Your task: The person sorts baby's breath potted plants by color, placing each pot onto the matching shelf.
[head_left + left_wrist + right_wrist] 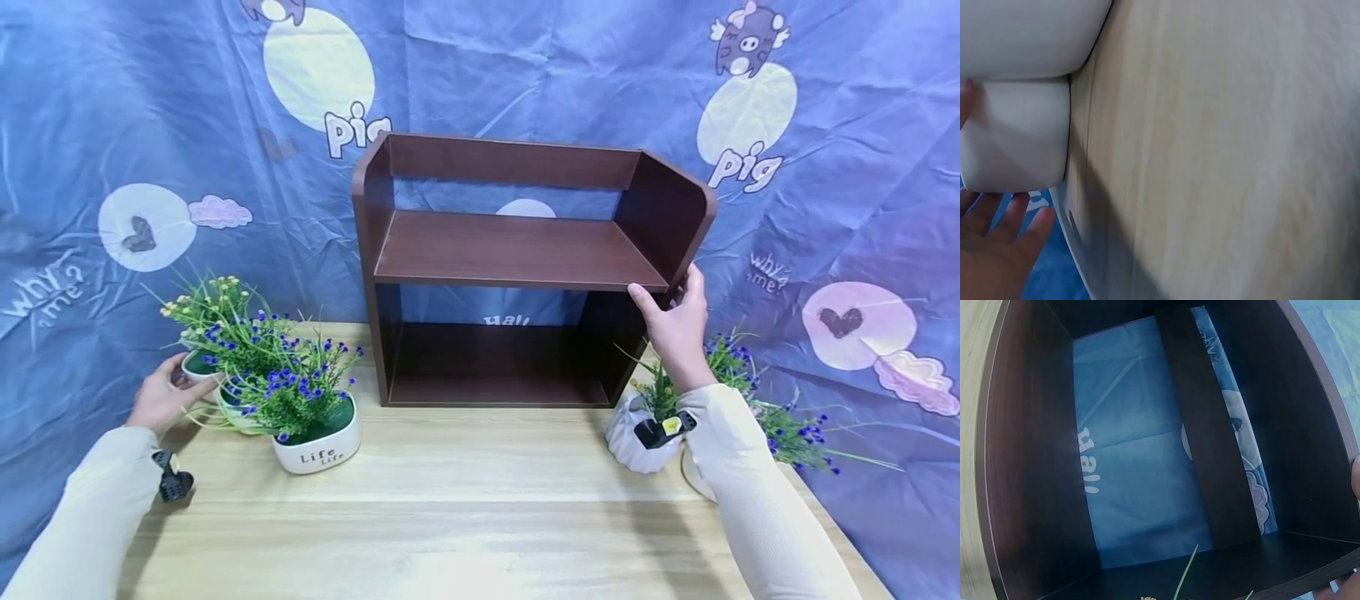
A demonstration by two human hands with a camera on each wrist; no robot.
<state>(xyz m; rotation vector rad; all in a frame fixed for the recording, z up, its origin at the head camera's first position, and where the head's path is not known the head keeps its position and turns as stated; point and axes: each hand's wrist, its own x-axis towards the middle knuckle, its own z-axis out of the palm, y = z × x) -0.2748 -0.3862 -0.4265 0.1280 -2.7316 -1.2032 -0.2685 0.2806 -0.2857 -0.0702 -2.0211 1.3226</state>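
A dark brown two-tier shelf (517, 248) stands on the table at the back. My right hand (679, 337) grips its right side panel at middle-board height, thumb at the front and fingers beyond the panel. In the right wrist view the shelf's inside (1032, 456) fills most of the picture, with only bits of the hand at the edge. At the far left, my left hand (167, 397) holds the rearmost white pot (197, 364), which has yellow-flowered greenery (213, 304). The left wrist view shows thumb and fingers on opposite sides of that pot (1019, 137).
Blue-flowered plants in white pots crowd beside the left hand, the front pot (318, 446) lettered "Life". Under the right forearm stand a ribbed white pot (633, 442) and another blue-flowered plant (798, 429). A blue printed cloth (465, 75) hangs behind the wooden table (450, 475).
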